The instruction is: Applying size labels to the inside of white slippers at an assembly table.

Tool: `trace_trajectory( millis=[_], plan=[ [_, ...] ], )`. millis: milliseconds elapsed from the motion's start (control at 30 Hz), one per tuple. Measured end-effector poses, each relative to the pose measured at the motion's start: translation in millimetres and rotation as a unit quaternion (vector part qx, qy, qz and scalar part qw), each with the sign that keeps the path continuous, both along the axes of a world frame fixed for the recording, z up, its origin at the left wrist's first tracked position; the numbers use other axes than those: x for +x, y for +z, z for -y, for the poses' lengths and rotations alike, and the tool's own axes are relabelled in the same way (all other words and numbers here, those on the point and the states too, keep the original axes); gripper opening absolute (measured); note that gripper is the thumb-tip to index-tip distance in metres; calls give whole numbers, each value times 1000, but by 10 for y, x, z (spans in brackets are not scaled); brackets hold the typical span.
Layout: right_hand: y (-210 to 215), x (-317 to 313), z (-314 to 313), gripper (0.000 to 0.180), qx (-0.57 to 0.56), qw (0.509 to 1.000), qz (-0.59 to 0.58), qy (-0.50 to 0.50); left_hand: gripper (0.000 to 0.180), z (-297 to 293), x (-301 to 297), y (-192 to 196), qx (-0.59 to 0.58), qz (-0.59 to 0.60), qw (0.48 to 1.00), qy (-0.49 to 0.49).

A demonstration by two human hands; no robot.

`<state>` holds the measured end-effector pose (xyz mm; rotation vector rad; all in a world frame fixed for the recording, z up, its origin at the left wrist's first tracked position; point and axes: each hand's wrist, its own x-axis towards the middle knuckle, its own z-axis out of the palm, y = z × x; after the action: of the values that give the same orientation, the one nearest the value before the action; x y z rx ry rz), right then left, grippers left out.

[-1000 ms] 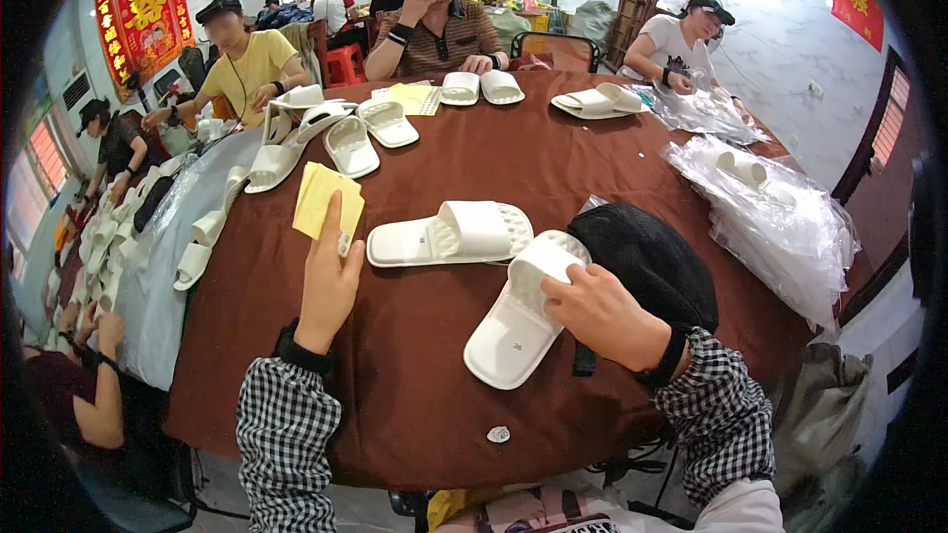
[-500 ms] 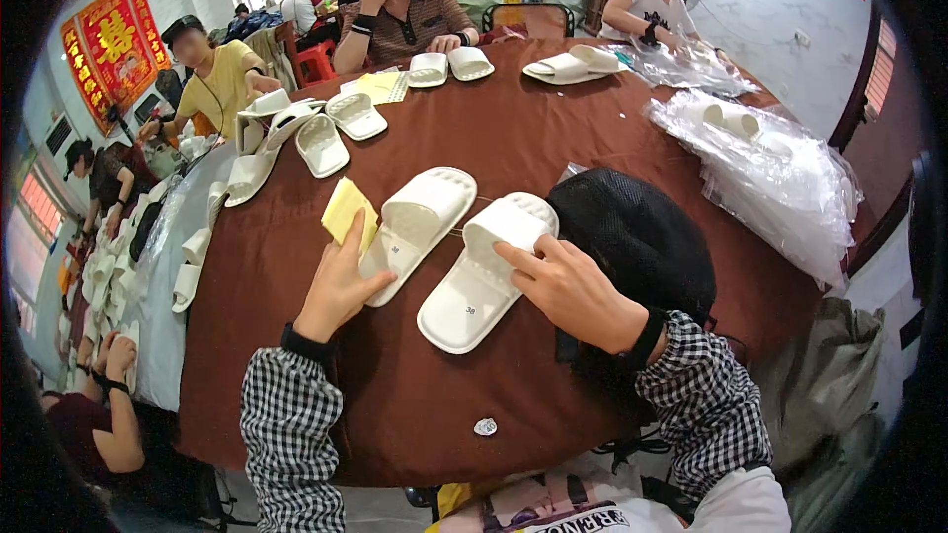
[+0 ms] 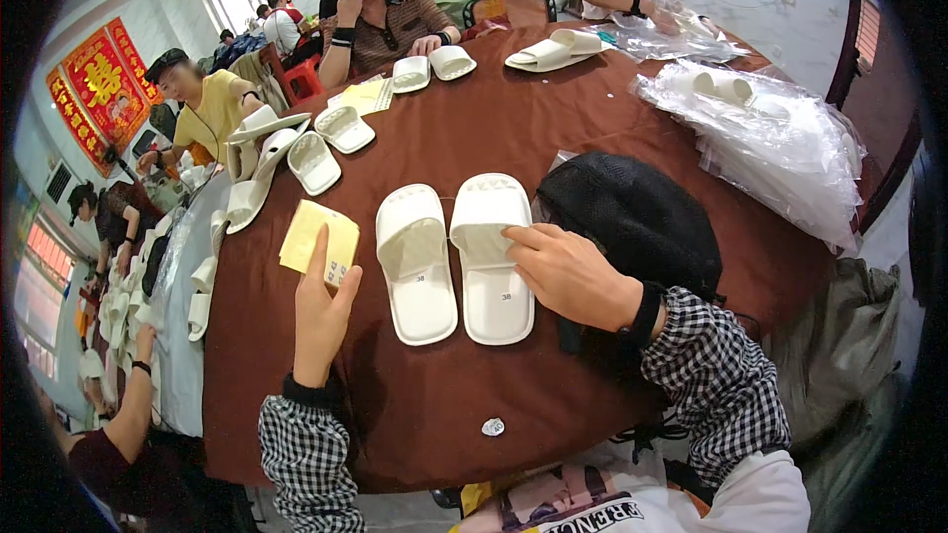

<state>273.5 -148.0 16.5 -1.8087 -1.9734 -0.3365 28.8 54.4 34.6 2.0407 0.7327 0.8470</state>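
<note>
Two white slippers lie side by side in front of me, toes pointing away: the left slipper (image 3: 420, 301) and the right slipper (image 3: 498, 323). Each has a small dark print on its insole. A thin tie seems to link them between the straps. My right hand (image 3: 581, 278) pinches the right edge of the right slipper's strap, its fingertips partly hidden. To the left of the pair, my left hand (image 3: 321, 321) holds a small folded stack of yellow label sheets (image 3: 314, 235) between thumb and fingers, apart from the slippers.
A black mesh bag (image 3: 632, 227) sits beside my right hand. Plastic-wrapped slippers (image 3: 760, 138) pile up at the right. More white slippers (image 3: 316, 163) stand at the far left. A small round sticker (image 3: 493, 426) lies near the table's front edge. Several co-workers sit around.
The slippers have turned from slanting to nearly straight, evenly side by side. My left hand has moved off the left slipper with the yellow sheets. My right hand stays at the right strap.
</note>
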Motion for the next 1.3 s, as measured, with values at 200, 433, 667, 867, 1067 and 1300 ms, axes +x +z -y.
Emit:
trace_trajectory(
  millis=[200,433,667,867,1067,1300],
  plan=[
    [209,-42,-13,16,-4,985,-143,-96,84,-282,259,-208,74,-101,989,-79],
    [-9,200,-107,41,-90,987,-127,-37,67,-468,493,-311,99,-87,989,-63],
    [-31,234,-139,43,-98,983,-153,-11,64,-104,353,-321,186,-112,975,-52],
    [-14,250,-133,43,-114,981,-155,18,62,184,173,-232,156,-98,982,-40],
    [-12,194,-96,43,-69,985,-141,72,60,140,41,-298,231,-86,969,-25],
    [176,-30,30,34,22,997,-9,67,68,215,56,-281,179,-148,973,-6]
  ],
)
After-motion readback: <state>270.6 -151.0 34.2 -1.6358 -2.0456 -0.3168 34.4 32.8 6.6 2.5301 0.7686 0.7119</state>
